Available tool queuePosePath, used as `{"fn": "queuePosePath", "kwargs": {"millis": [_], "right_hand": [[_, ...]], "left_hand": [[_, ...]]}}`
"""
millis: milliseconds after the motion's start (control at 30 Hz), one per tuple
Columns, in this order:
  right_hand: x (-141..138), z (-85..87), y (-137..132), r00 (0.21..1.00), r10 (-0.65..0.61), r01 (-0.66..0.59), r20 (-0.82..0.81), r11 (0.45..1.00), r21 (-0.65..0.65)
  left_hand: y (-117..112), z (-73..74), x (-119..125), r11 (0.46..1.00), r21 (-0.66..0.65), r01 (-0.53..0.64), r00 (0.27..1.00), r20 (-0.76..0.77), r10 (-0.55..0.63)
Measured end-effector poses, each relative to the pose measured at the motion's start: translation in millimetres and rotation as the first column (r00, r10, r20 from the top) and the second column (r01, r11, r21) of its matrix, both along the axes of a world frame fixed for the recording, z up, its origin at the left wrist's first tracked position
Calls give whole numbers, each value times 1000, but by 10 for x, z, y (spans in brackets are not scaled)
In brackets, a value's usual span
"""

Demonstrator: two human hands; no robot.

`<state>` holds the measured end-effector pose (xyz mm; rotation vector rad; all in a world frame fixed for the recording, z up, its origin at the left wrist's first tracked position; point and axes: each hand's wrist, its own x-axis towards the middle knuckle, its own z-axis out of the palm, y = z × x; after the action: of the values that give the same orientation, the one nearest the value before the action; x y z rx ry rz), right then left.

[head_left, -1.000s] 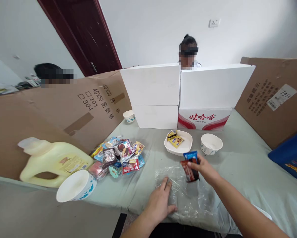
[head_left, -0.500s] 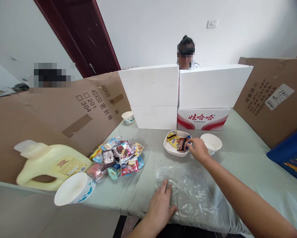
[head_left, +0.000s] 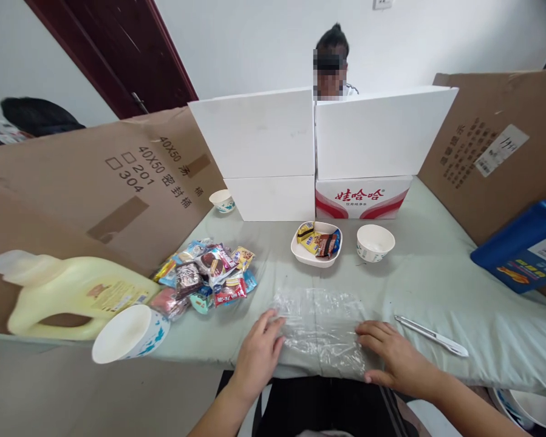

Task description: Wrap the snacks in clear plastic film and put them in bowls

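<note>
- As a clear plastic film [head_left: 318,340] lies crinkled on the cloth-covered tabletop [head_left: 459,261], the step in hand appears to be smoothing or squaring it.
- The left hand [head_left: 259,349] rests at the film's left edge, fingers loosely bent and thumb apart, nothing in its grasp.
- The right hand [head_left: 393,355] lies at the opposite edge, half open and likewise holding nothing, a slim white tool [head_left: 432,335] just beside it.
- Glare makes it hard to tell whether the plastic is one layer or a bag.
- Beyond, wrapped snacks [head_left: 326,244] sit in a white dish [head_left: 316,261], near a bowl [head_left: 373,252]; a heap of packets [head_left: 209,273] lies to the left.
- Any lift of the film would likely call for a fingertip pinch at both edges and even tension, thin plastic being quick to crumple.
</note>
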<state>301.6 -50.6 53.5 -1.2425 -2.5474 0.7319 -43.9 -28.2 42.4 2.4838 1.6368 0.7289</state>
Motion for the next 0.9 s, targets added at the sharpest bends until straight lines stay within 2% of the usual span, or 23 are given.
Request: {"fn": "queuePosePath", "kwargs": {"millis": [67, 133, 233, 300, 367, 433, 500, 567, 633, 700, 733, 767, 900], "right_hand": [[-7, 30, -10, 1000, -18, 18, 3, 999, 44], [-63, 58, 22, 996, -81, 84, -36, 992, 90], [-235, 23, 143, 971, -213, 228, -109, 963, 146], [-370, -81, 248, 964, -249, 262, -95, 950, 171], [-470, -232, 343, 963, -271, 267, -12, 940, 211], [-512, -383, 410, 947, -311, 279, 80, 920, 276], [-508, -485, 443, 932, -341, 282, 125, 896, 341], [-503, -519, 452, 929, -347, 275, 128, 880, 388], [-530, -501, 455, 926, -358, 283, 119, 867, 411], [-591, -472, 458, 919, -375, 299, 120, 864, 405], [-626, -466, 458, 917, -377, 301, 131, 868, 394], [-658, -470, 456, 915, -376, 298, 147, 875, 381], [-711, -554, 414, 896, -389, 307, 216, 892, 333]], "left_hand": [[4, 34, -40, 998, 18, -65, 998, -11, 65], [11, 116, -4, 997, 2, -76, 997, -21, 76], [-7, 272, 160, 985, -169, 46, 990, -121, -67], [-54, 357, 271, 928, -359, 100, 957, -220, -188], [-113, 423, 319, 851, -520, 75, 925, -284, -254], [-144, 494, 287, 784, -618, 62, 917, -275, -289], [-104, 589, 207, 748, -654, 112, 933, -190, -306], [28, 684, 137, 766, -621, 167, 960, -75, -270], [232, 722, 127, 850, -520, 83, 993, -25, -113], [450, 657, 198, 896, -426, -125, 992, -43, 118], [544, 585, 258, 888, -413, -204, 978, -52, 201], [620, 494, 328, 872, -438, -220, 973, -36, 228], [774, 116, 562, 871, -485, 77, 973, 226, 40]]}}
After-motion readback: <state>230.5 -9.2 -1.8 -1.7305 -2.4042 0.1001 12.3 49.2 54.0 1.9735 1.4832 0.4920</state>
